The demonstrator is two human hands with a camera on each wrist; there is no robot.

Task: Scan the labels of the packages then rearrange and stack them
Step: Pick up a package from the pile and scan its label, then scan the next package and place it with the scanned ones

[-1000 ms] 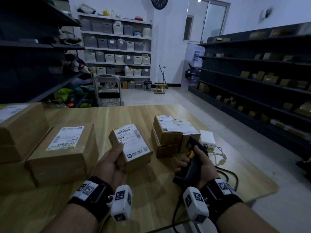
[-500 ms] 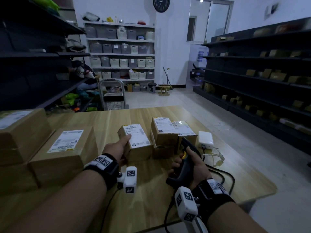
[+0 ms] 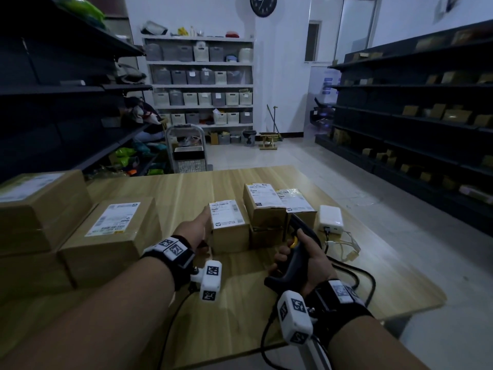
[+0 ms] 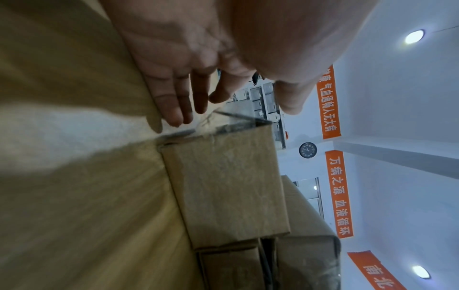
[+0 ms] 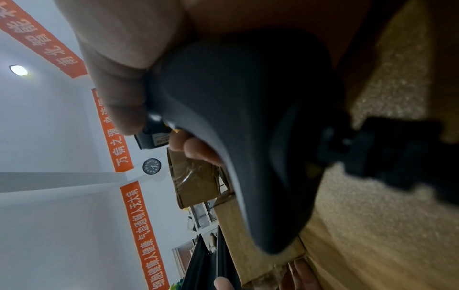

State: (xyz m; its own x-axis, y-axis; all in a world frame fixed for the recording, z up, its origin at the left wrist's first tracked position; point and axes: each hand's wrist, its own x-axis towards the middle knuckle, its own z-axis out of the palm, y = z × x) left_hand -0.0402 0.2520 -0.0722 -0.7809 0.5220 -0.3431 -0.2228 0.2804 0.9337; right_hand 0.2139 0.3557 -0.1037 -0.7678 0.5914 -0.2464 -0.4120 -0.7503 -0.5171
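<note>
A small cardboard package with a white label on top sits on the wooden table, tight against the left of a group of small labelled packages. My left hand lies along its left side with fingers straight and spread; nothing is gripped. In the left wrist view the package rests flat on the wood just past the fingertips. My right hand grips a black barcode scanner by its handle, its head beside the group. The right wrist view is mostly filled by the scanner.
Two large labelled boxes stand on the table's left side. A white power adapter with cables lies to the right of the small packages. Dark shelving lines both sides of the room, and a trolley stands beyond the table.
My left hand carried the small package forward, set it down against the group and opened its fingers. The right hand kept hold of the scanner and barely moved.
</note>
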